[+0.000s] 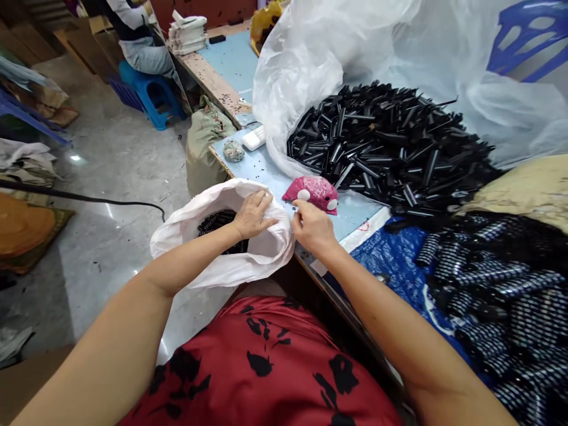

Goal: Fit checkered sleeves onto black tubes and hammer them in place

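A white woven sack (213, 275) stands open in front of me at the table's edge. Inside it lie black ridged plastic pieces (215, 223). My left hand (254, 216) reaches over the mouth of the sack and rests against its inner right side, fingers stretched out and thumb apart. Just right of the rim, my right hand (314, 229) is closed with thumb and forefinger together; whatever it may hold is too small or hidden. Close beyond it sits a pink bag with white round spots (313, 192) on the light blue tabletop (357, 210).
A clear plastic bag (302, 65) holds a heap of long black plastic pieces (386, 142). Black-and-white ridged pieces (501, 296) lie on a blue tarp (390, 251) at right. A person (142, 44) sits on a blue stool (151, 89). A cable (89, 198) crosses the left side.
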